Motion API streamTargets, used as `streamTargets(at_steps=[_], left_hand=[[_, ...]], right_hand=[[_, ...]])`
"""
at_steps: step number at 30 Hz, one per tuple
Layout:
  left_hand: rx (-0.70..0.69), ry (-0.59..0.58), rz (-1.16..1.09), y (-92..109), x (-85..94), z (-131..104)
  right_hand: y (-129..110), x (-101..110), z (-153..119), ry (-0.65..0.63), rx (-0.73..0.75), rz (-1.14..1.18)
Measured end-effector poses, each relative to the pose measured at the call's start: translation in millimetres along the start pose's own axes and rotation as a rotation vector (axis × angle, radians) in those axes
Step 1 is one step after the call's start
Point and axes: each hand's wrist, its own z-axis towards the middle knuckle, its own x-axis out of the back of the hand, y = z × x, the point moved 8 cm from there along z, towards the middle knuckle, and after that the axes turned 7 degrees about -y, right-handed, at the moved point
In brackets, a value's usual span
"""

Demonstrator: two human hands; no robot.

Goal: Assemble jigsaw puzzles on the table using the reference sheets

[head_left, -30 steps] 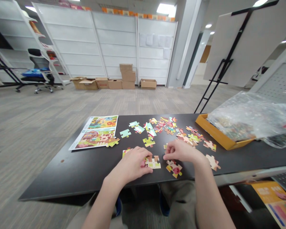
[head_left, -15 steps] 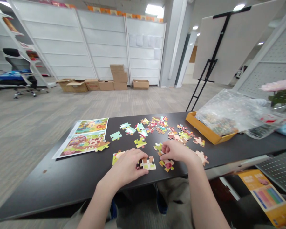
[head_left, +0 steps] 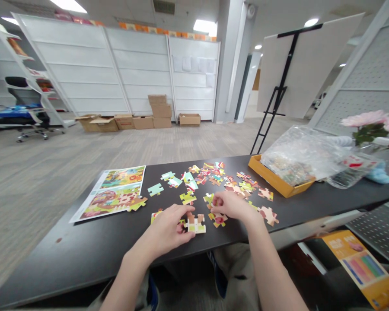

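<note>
My left hand (head_left: 166, 228) rests at the table's near side, thumb and fingers closed around the left edge of a puzzle piece (head_left: 197, 225) with a pale fence and brown top. Partly under that hand lies a yellow-green puzzle piece (head_left: 154, 216). To the right, my right hand (head_left: 231, 204) has its fingers pinched at a puzzle piece with a pink pig (head_left: 219, 220), which lies flat on the table. A green puzzle piece (head_left: 208, 199) sits just beyond the pig piece. The right fingertips are partly hidden.
Loose puzzle pieces (head_left: 210, 172) spread across the black table (head_left: 84, 250). A printed picture sheet (head_left: 112, 190) lies at left, a piece on its corner. An orange box (head_left: 280, 181) with a plastic bag (head_left: 298, 151) stands at right, near pink flowers (head_left: 365, 119).
The view has shifted a little. My right hand and the pig piece have moved slightly left, closer to the fence piece. My left hand stays at the fence piece.
</note>
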Motion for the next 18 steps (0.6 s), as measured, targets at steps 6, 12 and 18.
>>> streamTargets(at_steps=[6,12,18], left_hand=[[-0.025,-0.047,-0.02,9.1,-8.7,1.8],[-0.048,-0.117,0.01,29.6,-20.0,10.8],[-0.09,-0.149,0.037,42.1,-32.7,19.3]], right_hand=[[-8.7,-2.5,9.4,0.051,0.043,0.022],[-23.0,-3.0,16.8,0.075,0.043,-0.039],[-32.6,-4.8,24.6,0.077,0.06,-0.064]])
